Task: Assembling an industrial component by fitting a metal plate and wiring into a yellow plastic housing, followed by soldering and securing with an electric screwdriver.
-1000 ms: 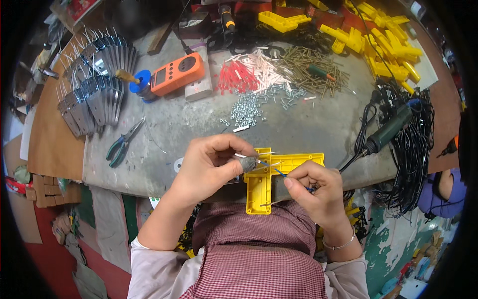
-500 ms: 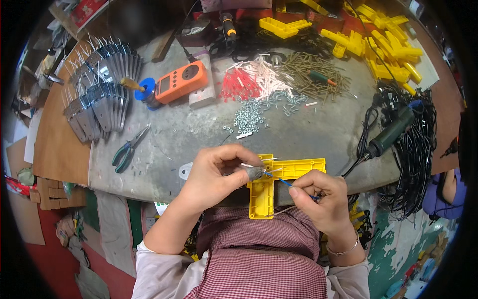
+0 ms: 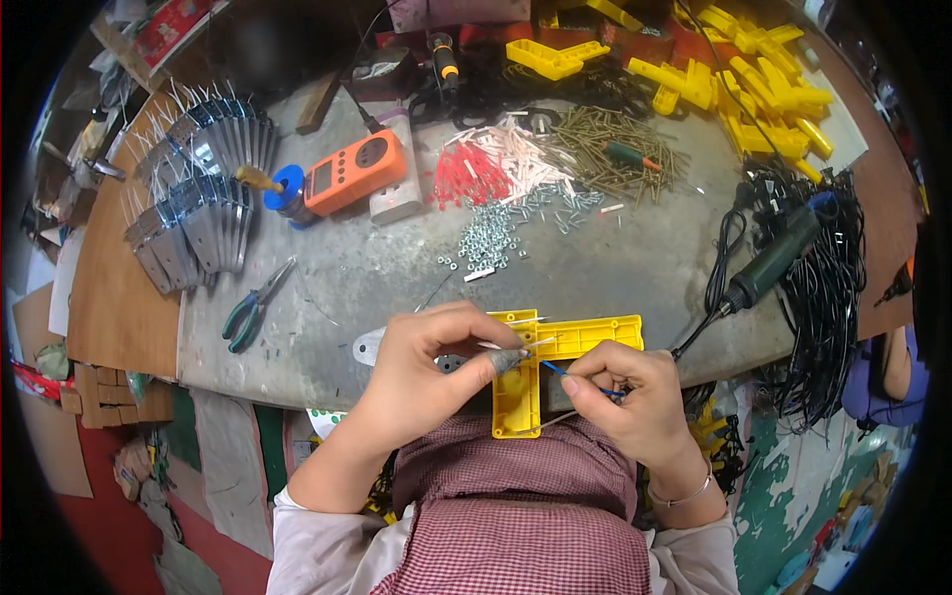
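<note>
A yellow T-shaped plastic shell (image 3: 516,402) overhangs the grey worktop (image 3: 635,268) at six o'clock; left hand (image 3: 431,359) pinches a thin white lead (image 3: 489,346), right hand (image 3: 627,392) a blue wire (image 3: 554,368). Light, steady tension should help.

On the table (image 3: 337,283), at the front edge, an open yellow plastic housing (image 3: 515,402), ribbed inside, with one arm out to the right and another toward the body, past the edge. Over it, a thin blue wire (image 3: 553,368), pinched in the right hand (image 3: 630,395), slanting up toward a white wire (image 3: 541,343) at the left hand's (image 3: 433,359) fingertips.
</note>
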Demonstrator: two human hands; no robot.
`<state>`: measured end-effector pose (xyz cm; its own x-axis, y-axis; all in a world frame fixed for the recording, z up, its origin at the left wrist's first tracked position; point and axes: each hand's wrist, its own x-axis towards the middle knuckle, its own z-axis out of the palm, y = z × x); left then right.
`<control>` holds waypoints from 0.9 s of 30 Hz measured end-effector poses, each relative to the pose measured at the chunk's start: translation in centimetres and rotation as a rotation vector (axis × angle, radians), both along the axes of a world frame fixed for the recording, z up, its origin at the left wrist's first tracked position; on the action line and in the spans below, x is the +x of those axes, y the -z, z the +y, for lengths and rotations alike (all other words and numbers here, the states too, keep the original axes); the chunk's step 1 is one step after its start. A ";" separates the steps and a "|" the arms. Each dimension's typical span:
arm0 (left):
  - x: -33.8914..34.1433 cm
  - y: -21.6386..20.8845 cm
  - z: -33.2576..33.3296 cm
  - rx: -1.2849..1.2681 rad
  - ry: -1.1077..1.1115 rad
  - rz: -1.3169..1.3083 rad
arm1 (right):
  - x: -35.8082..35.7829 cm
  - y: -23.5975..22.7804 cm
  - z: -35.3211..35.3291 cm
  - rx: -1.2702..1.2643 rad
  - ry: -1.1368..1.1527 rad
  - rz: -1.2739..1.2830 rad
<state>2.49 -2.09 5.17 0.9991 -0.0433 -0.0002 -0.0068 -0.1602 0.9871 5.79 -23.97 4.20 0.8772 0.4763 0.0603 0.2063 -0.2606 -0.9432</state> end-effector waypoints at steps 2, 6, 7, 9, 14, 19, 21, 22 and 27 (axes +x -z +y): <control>-0.1 -0.5 -0.2 0.082 0.068 -0.058 | 0.0 0.0 0.0 -0.025 -0.025 -0.023; -0.3 0.0 -0.6 0.163 0.207 -0.132 | -0.2 0.1 0.1 0.002 -0.139 0.036; -0.5 0.4 -0.7 0.180 0.233 -0.131 | -0.3 0.1 0.1 -0.029 -0.144 0.078; -0.8 0.6 -1.8 0.216 0.295 -0.124 | 0.0 0.1 0.3 -0.066 -0.212 0.025; 2.2 -1.9 1.0 0.207 0.271 -0.124 | 0.5 0.2 -0.7 0.001 -0.118 0.177; 7.3 2.2 2.9 0.985 0.090 -0.264 | 0.6 0.1 -0.1 0.383 0.043 0.368; 7.6 2.4 2.3 1.018 0.086 -0.244 | 0.8 0.3 0.2 0.395 0.063 0.363; 7.8 2.6 2.1 1.041 0.089 -0.230 | 0.8 0.4 0.3 0.400 0.094 0.355; 7.7 2.9 2.7 1.018 0.104 -0.278 | 1.1 0.6 0.3 0.422 0.114 0.353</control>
